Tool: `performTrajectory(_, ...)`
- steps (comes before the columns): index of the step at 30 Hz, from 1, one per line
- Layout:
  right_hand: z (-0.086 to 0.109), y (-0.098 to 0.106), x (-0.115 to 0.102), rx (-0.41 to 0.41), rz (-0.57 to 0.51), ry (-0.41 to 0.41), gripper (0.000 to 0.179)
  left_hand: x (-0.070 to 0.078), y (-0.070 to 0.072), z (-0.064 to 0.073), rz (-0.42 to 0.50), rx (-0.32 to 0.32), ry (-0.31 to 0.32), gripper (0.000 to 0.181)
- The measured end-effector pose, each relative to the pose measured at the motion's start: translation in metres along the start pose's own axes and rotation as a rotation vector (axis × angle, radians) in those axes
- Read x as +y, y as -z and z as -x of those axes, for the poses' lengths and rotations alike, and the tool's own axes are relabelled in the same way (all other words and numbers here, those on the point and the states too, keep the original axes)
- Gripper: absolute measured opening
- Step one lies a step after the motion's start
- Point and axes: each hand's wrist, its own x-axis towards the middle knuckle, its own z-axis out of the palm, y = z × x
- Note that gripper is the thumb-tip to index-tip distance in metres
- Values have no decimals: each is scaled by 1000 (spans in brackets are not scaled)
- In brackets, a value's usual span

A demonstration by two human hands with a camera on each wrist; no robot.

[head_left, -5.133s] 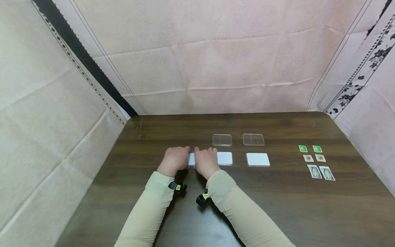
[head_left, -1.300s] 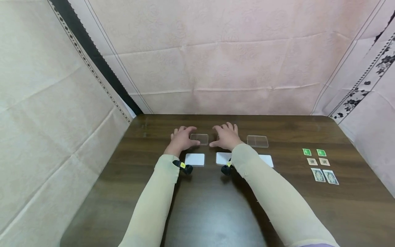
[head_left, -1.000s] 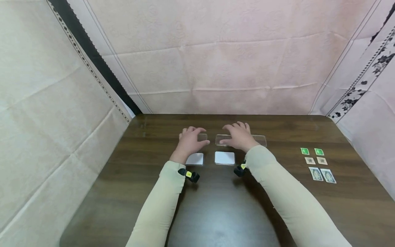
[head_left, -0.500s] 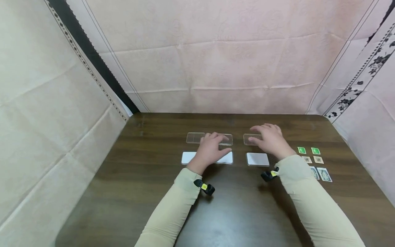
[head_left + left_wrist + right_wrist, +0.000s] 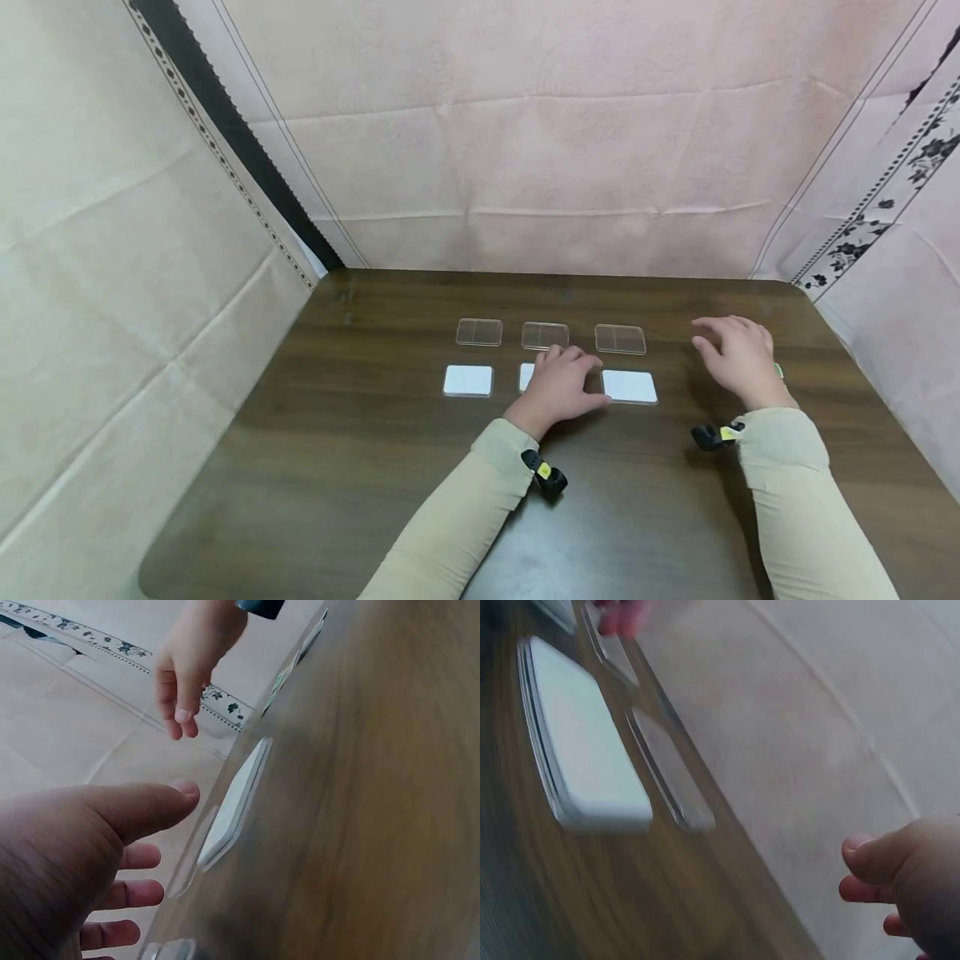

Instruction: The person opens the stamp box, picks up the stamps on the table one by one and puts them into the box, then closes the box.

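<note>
My left hand (image 5: 558, 387) hovers, fingers spread and holding nothing, over the middle white case (image 5: 525, 377), covering most of it. To its right lies another white rectangular case (image 5: 629, 387); to its left, a third (image 5: 467, 381). Behind them sit three clear rectangular lids, left (image 5: 479, 332), middle (image 5: 545, 335) and right (image 5: 620, 339). My right hand (image 5: 738, 358) is in the air at the right, thumb and fingers apart, with nothing in its grasp. It hides most of the small pictures there; one green edge (image 5: 778, 371) shows. The right wrist view gives a close look at a white case (image 5: 592, 742).
A dark brown wooden table (image 5: 337, 467) carries everything. Pale cloth (image 5: 555, 167) hangs behind it and at both sides. In the left wrist view, small green pictures (image 5: 281, 682) lie near the table's far end.
Five seconds ago both hands gripped the leftmost case; a clear lid now lies behind it. Over the last second both hands moved right, the right one from the lids to the small pictures.
</note>
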Motion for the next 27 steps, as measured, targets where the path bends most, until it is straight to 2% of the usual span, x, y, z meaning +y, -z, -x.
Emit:
performTrajectory(7, 16, 0, 39, 116, -15, -62, 32, 6, -12, -5, -70, -4, 7, 69)
performTrajectory(10, 23, -1, 53, 137, -11, -97, 32, 8, -15, -5, -104, -15, 6, 70)
performTrajectory(17, 32, -3, 75, 72, -1, -190, 34, 10, -23, -6, -159, -27, -15, 72)
performTrajectory(27, 36, -5, 80, -16, 33, -223, 37, 13, -31, -7, -201, -18, -37, 67)
